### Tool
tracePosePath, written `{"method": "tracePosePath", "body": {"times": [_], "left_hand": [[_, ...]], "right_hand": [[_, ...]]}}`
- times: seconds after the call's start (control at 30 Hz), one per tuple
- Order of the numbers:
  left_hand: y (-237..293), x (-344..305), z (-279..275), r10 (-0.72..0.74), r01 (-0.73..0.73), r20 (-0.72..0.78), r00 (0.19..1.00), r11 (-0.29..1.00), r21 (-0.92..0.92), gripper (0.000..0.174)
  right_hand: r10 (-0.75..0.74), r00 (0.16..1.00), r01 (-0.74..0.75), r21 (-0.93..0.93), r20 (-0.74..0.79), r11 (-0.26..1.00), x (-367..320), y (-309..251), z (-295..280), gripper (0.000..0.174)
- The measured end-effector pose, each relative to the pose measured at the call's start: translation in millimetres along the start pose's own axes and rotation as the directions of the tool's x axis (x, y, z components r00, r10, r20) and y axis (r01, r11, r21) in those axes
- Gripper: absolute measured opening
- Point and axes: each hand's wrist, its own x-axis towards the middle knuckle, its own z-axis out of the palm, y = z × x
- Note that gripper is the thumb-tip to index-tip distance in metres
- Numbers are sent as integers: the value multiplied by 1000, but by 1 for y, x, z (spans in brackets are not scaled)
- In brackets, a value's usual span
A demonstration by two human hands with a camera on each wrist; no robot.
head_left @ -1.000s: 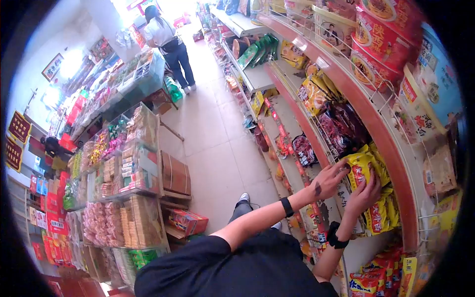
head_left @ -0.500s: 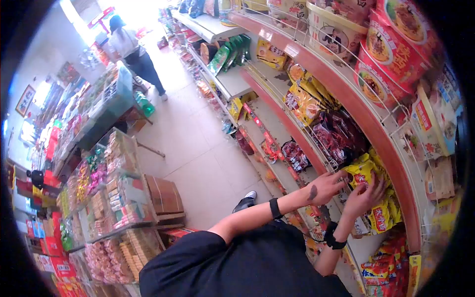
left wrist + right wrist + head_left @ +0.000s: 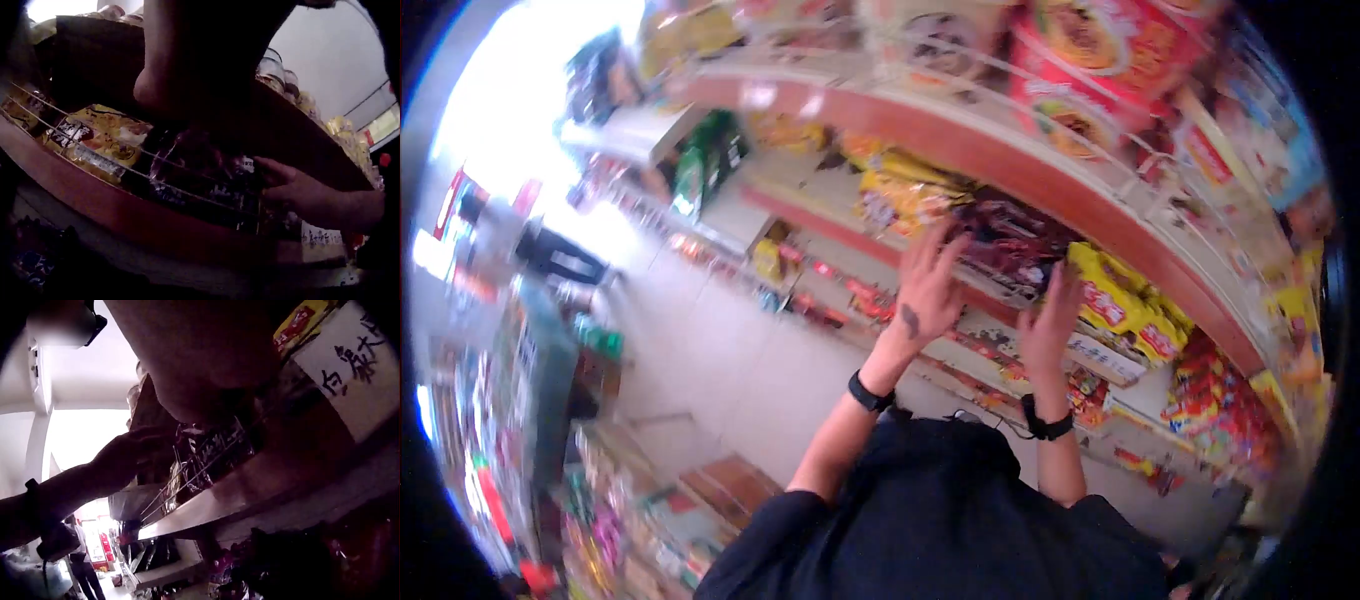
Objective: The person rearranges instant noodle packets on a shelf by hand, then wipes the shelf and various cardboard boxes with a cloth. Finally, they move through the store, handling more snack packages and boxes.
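Dark purple-red packets stand in a row on a wire-railed shelf. My left hand is at their left end, fingers extended, overlapping the edge of the orange-yellow packets in the head view. At the other end of the dark row is my right hand, its fingers pointing up between the dark packets and the yellow packets. The left wrist view has the right hand with its fingertips at the dark packets' right edge. Shadow hides the left hand's fingertips there.
A handwritten paper label hangs at the shelf front below the yellow packets. Above runs a red-brown shelf edge with red noodle tubs. Red and yellow packets fill a lower shelf. Another person stands in the aisle.
Both hands have left the yellow packet and moved left to the dark packets, spreading apart. The yellow packets now lie in a row on the shelf. The head view has turned right.
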Motion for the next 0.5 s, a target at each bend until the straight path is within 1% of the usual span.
{"method": "tracePosePath", "body": {"times": [0.07, 0.1, 0.17, 0.2, 0.23, 0.27, 0.3, 0.33, 0.37, 0.4, 0.43, 0.47, 0.5], "left_hand": [[-6, 10, 8, 32, -40, 103, 994, 996, 75, 80], [-12, 6, 19, 78, -82, 118, 990, 996, 31, 80], [-29, -8, 45, 2, -14, 162, 987, 997, 76, 89], [-33, -10, 48, -24, -7, 210, 977, 990, 144, 89], [-38, -16, 53, -53, 7, 238, 970, 982, 187, 87], [-41, -17, 53, -58, 11, 240, 969, 981, 193, 87], [-44, -19, 53, -63, 14, 242, 968, 980, 198, 86], [-46, -21, 53, -68, 18, 244, 967, 979, 204, 86], [-55, -25, 53, 29, -75, 223, 974, 977, 201, 85], [-63, -34, 54, 58, -101, 205, 977, 974, 205, 86], [-79, -42, 57, 87, -143, 199, 976, 946, 290, 81], [-63, -35, 43, -1, -90, 294, 956, 951, 297, 79], [-68, -35, 44, 134, -192, 227, 965, 946, 261, 82]], "right_hand": [[-23, 999, 22, 35, 25, 999, -4, -4, 1, 82], [10, 1000, -10, -6, -8, 1000, -7, -5, 1, 82], [4, 999, -6, 26, 49, 1000, -12, -6, 1, 82], [55, 998, -55, -18, 20, 998, -14, -10, -1, 82], [60, 996, -59, -18, 68, 998, -18, -13, -5, 80], [64, 991, -63, -14, 118, 998, -21, -17, -8, 79], [119, 989, -114, -61, 89, 992, -26, -21, -12, 79], [103, 989, -102, -12, 106, 995, -34, -25, -16, 73], [97, 988, -102, 33, 117, 994, -44, -28, -22, 68], [174, 981, -173, -20, 84, 985, -55, -29, -30, 68], [166, 976, -170, 19, 139, 985, -69, -30, -38, 63], [157, 969, -173, 68, 193, 983, -87, -31, -47, 58], [235, 957, -243, 29, 169, 969, -106, -30, -56, 58]]}}
